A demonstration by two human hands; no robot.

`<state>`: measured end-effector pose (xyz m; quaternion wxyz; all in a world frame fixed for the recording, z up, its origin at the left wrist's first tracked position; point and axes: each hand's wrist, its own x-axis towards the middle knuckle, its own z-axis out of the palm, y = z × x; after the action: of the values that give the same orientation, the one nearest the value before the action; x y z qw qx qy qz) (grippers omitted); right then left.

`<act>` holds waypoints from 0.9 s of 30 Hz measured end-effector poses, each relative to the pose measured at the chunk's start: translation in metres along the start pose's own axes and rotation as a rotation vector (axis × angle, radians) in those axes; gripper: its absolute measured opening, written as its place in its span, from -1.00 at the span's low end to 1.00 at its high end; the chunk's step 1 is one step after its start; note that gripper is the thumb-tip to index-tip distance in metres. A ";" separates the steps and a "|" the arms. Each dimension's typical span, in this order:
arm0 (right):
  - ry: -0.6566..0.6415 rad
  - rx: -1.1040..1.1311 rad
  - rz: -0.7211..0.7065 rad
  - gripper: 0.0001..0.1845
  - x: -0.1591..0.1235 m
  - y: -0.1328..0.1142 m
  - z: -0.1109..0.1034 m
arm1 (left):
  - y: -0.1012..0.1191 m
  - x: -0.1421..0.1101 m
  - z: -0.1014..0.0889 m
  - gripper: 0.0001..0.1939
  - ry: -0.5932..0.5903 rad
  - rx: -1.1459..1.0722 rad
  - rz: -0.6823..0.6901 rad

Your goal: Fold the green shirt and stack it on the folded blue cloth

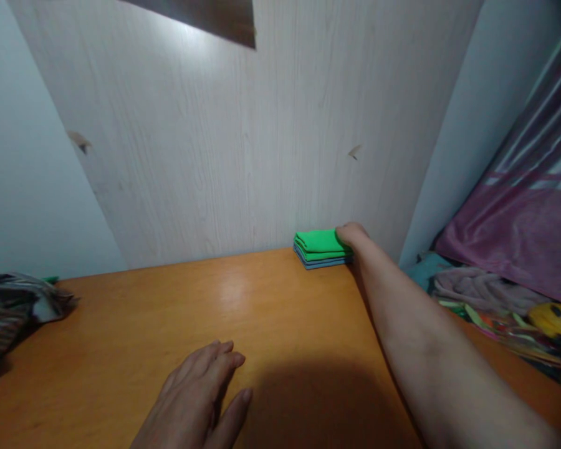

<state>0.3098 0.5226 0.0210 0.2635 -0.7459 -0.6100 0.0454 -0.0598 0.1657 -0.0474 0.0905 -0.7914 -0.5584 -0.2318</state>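
Note:
Against the back panel stands a small stack of folded cloths: a bright green cloth (pixel 321 241) on top of a blue-grey cloth (pixel 327 264). My right hand (pixel 353 234) reaches far forward and grips the stack's right end, with part of it over the green cloth. Most of the fingers there are hidden. My left hand (pixel 196 393) is low over the near part of the wooden table (pixel 168 312), palm down, thumb apart from the fingers, holding nothing.
A crumpled striped grey cloth (pixel 19 312) lies at the left edge. To the right are a rolled pinkish towel (pixel 486 287), a yellow item (pixel 554 319) and mixed colourful things beneath a purple curtain (pixel 518 231). A pale wood-grain panel (pixel 215 156) closes off the back.

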 end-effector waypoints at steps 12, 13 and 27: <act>0.114 0.015 -0.067 -0.41 -0.014 -0.006 0.005 | 0.001 0.003 0.002 -0.65 0.013 -0.002 0.018; 0.124 0.020 -0.086 -0.40 -0.015 -0.012 0.003 | 0.000 0.003 0.003 -0.65 0.012 0.001 0.018; -0.240 0.122 -0.570 -0.58 -0.022 -0.054 0.041 | 0.008 0.003 0.000 -0.67 -0.021 -0.038 -0.061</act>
<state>0.2403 0.5217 0.0045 0.2361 -0.5171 -0.8173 0.0939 -0.0513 0.1653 -0.0451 0.0623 -0.7781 -0.5785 -0.2366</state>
